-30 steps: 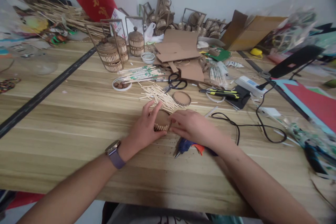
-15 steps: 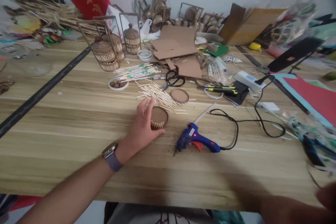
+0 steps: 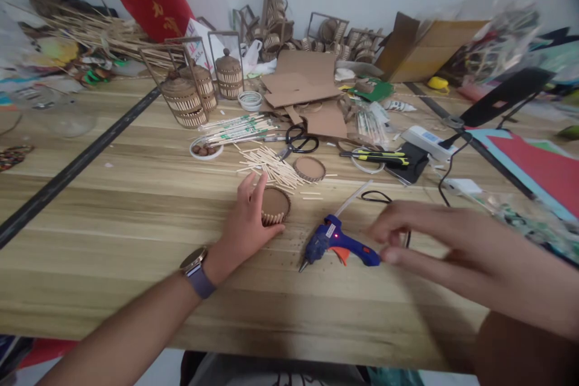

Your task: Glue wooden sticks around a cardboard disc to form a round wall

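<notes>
My left hand (image 3: 246, 223) rests on the wooden table (image 3: 136, 217), its fingers curled round the left side of a small round cardboard piece edged with short sticks (image 3: 275, 205). My right hand (image 3: 407, 232) hovers at the rear end of the blue glue gun (image 3: 337, 244), which lies on the table with its tip pointing left. The fingers of this hand are stretched out and blurred by motion, with nothing in them. A pile of thin wooden sticks (image 3: 271, 167) and a second cardboard ring (image 3: 309, 168) lie just behind the round piece.
Black scissors (image 3: 298, 142), a yellow-black cutter (image 3: 377, 157), a power strip (image 3: 423, 138) with a black cable, cardboard sheets (image 3: 303, 84) and small stick baskets (image 3: 185, 96) crowd the back. A black strip (image 3: 72, 169) crosses the table at left. Red and blue sheets (image 3: 538, 175) lie at right.
My right hand left the round piece, dropped out of view low at right, and has come back in to the rear of the glue gun. My left hand stayed on the round piece.
</notes>
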{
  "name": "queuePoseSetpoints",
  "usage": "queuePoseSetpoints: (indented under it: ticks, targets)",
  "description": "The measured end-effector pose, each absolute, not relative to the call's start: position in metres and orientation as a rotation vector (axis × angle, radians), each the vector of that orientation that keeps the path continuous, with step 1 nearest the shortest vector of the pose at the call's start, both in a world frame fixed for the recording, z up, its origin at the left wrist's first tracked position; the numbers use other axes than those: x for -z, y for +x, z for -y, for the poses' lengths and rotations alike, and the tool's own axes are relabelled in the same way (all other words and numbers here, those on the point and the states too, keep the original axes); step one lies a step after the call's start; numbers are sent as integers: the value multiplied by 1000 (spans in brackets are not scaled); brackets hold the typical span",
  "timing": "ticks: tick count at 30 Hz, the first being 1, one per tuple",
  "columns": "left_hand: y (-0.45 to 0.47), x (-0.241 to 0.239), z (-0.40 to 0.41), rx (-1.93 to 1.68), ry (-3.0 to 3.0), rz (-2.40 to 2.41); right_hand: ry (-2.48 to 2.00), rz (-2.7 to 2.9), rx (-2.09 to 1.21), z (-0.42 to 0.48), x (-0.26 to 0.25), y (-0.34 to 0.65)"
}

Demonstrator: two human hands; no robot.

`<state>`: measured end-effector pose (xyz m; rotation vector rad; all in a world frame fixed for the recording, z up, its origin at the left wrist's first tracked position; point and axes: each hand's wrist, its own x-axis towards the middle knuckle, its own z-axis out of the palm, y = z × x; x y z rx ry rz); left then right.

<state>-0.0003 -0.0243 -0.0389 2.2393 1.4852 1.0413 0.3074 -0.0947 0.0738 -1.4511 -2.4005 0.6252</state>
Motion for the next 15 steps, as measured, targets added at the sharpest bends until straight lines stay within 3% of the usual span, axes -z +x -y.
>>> queuePoseSetpoints:
  ticks: [6, 9, 15]
  targets:
    - [0, 38, 24, -968, 2295, -1531, -1766, 2688, -690, 41, -52, 288]
    - [0, 39, 24, -972, 2302, -1543, -1652, 2669, -930, 39, -37, 285]
    - [-1, 38, 24, -986, 2285, -1535, -1457, 2501, -1112, 35, -25, 289]
